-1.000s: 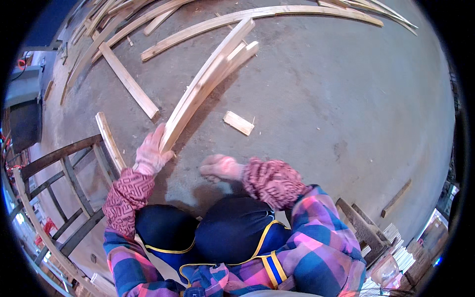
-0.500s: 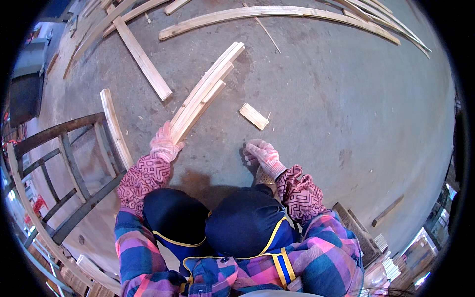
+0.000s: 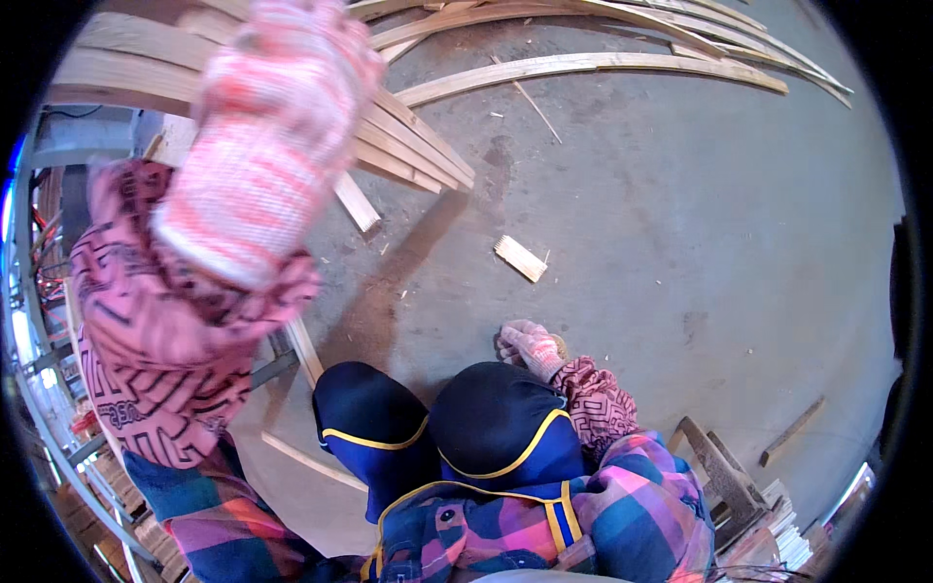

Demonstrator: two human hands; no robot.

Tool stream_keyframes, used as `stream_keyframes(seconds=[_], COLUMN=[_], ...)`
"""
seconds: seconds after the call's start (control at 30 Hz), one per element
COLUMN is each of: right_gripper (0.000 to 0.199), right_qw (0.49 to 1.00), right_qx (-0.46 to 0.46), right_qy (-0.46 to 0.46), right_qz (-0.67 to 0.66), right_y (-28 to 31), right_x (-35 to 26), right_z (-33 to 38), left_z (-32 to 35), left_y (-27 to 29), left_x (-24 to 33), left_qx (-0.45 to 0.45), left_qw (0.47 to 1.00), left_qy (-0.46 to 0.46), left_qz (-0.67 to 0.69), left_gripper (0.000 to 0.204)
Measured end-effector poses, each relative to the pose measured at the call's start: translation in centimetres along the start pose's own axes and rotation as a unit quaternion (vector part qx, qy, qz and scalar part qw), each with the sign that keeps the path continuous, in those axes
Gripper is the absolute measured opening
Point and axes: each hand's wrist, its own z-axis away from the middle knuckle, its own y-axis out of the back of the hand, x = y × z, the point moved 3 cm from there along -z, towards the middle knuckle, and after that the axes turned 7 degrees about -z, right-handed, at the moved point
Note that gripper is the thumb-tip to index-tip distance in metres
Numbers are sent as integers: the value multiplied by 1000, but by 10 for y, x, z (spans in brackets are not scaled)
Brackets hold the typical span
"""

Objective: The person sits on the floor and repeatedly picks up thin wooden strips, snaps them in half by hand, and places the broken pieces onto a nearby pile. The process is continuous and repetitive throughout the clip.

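Note:
My left hand [image 3: 277, 136], in a white and red knitted glove, is raised high at the upper left. It grips a bundle of wooden strips [image 3: 418, 151] that stick out on both sides of it. Their far ends are uneven and their near parts look large. Low by my right knee, my gloved right hand [image 3: 532, 346] has its fingers curled. A tan rounded edge shows beside it, and whatever it may hold is hidden. Ahead of that hand a short wood offcut [image 3: 521, 258] with a jagged end lies on the concrete floor [image 3: 671, 214].
Long wooden strips [image 3: 603, 60] lie across the floor at the back. A loose board [image 3: 357, 202] ends below the raised bundle. On the left a metal frame [image 3: 68, 360] stands behind my sleeve. Wooden blocks [image 3: 719, 476] and a short stick [image 3: 792, 430] are at the right.
My left hand has lifted the wooden strips off the floor and swung them up and left, toward the camera. My right hand stays low by the knee.

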Motion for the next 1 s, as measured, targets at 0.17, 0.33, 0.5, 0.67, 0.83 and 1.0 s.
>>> stream_keyframes(seconds=[0.17,0.33,0.5,0.67,0.83,1.0], right_gripper=[21,22,35,66,62,51], right_qw=[998,998,967,861,728,653], right_qx=[46,24,-99,-82,-96,-46], right_qy=[21,22,224,499,612,582], right_qz=[-31,-60,-67,46,295,483], right_y=[-2,-5,-20,-103,-127,-208], right_x=[2,-9,-73,-183,-225,-238], right_z=[-3,16,31,58,24,95], left_z=[5,20,33,68,40,73], left_y=[74,84,11,15,10,6], left_x=[-76,-33,-29,-31,-45,-1], left_qx=[233,199,72,-50,-82,-172], left_qw=[654,258,-137,-338,-328,-328], left_qy=[-111,-213,-391,-410,-382,-390], left_qz=[711,921,907,846,860,843], left_gripper=[40,29,42,83,71,72])
